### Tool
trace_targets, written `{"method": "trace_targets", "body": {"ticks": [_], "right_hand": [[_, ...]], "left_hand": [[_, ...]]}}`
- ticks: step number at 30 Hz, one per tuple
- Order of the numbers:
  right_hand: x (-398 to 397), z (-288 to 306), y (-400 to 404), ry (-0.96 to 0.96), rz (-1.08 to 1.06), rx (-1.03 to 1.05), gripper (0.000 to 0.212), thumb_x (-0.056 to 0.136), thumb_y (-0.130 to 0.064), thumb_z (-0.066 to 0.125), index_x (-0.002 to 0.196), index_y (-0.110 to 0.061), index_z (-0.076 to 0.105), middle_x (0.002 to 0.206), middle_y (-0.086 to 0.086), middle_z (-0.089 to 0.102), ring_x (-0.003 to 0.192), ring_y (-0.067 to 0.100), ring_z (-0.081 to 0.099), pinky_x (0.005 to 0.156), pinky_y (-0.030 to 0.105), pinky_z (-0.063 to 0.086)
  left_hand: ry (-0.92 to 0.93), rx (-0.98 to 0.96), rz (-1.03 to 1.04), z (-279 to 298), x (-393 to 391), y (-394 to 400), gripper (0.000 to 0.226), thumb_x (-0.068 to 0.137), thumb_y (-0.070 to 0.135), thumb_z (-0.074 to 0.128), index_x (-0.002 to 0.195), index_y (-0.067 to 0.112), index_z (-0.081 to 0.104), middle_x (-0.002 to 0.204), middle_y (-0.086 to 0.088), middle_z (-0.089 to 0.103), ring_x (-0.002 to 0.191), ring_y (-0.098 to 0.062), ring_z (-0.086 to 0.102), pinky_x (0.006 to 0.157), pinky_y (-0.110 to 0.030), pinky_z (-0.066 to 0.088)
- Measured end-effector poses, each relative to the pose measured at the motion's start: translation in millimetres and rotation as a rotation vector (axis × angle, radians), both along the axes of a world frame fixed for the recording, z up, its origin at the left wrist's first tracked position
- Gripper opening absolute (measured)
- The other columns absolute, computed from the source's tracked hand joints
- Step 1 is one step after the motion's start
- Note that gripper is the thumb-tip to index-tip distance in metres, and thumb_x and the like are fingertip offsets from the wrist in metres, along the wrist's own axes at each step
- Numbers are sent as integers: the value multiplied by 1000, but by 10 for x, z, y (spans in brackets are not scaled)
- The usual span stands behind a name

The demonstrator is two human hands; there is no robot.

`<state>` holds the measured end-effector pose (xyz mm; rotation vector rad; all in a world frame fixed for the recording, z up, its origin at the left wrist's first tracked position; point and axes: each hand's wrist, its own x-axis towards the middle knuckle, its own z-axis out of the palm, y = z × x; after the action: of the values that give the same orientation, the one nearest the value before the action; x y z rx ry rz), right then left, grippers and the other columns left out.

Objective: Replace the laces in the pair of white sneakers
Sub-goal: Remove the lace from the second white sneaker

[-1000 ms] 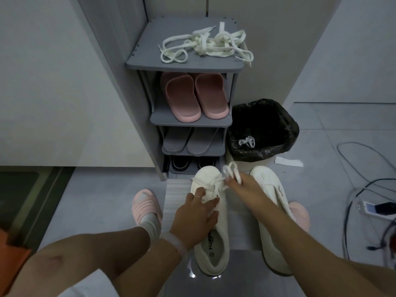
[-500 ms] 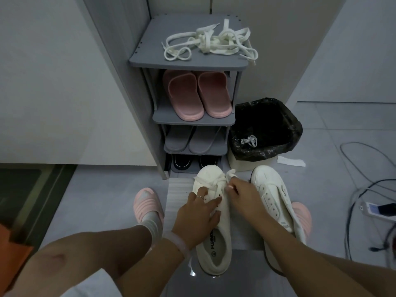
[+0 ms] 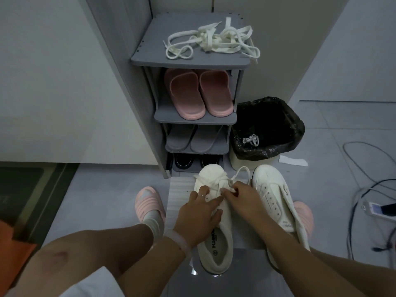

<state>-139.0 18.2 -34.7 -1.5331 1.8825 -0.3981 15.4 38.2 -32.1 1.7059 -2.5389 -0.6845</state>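
Two white sneakers stand side by side on the floor. The left sneaker (image 3: 214, 236) has a white lace (image 3: 211, 179) crossing its toe-end eyelets, with a loop arching to the right. My left hand (image 3: 200, 213) rests on this sneaker's tongue area, fingers spread and pressing it down. My right hand (image 3: 240, 199) pinches the lace at the sneaker's right eyelet row. The right sneaker (image 3: 276, 202) has bare eyelets and no lace. A tangle of white laces (image 3: 214, 42) lies on top of the grey shoe rack (image 3: 145, 58).
The rack holds pink slippers (image 3: 198, 93), grey slippers and black shoes. A bin with a black liner (image 3: 267, 127) holds a bit of lace. Cables and a power strip (image 3: 377, 209) lie at right. My feet wear pink sandals (image 3: 147, 202).
My right hand has come down from its raised pull and now pinches the lace close to the eyelets. The left hand stays on the sneaker.
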Motion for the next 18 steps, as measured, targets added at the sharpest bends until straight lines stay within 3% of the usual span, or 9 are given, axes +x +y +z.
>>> {"method": "trace_targets", "body": {"ticks": [4,8,12,18], "right_hand": [[64,-2,-70,7,23,-48,20,94,-31,51,81,-15,48,79,-2,49,74,12,46,62,22,28],[41,28,-88,-29,90,-65,29,95,-22,49,68,-20,38,72,-2,46,70,13,44,54,20,25],[-5,19,-41,-206,44,-32,22,95,-19,50,73,-13,47,67,-5,46,67,12,45,58,12,32],[-25,86,25,-412,-97,-18,22,96,-17,47,75,-11,51,72,2,53,72,16,50,77,38,45]], "left_hand": [[7,-4,-1,-10,4,-5,45,92,48,36,137,40,36,140,3,24,118,-17,31,76,-25,40],[8,0,-2,-9,5,-8,44,92,49,36,136,40,37,140,3,24,118,-16,31,77,-24,39],[9,1,5,0,3,-2,45,92,49,36,136,41,37,140,4,24,118,-16,31,78,-25,40],[13,7,5,8,3,-4,44,92,49,37,136,41,37,140,4,24,118,-16,30,78,-26,41]]}}
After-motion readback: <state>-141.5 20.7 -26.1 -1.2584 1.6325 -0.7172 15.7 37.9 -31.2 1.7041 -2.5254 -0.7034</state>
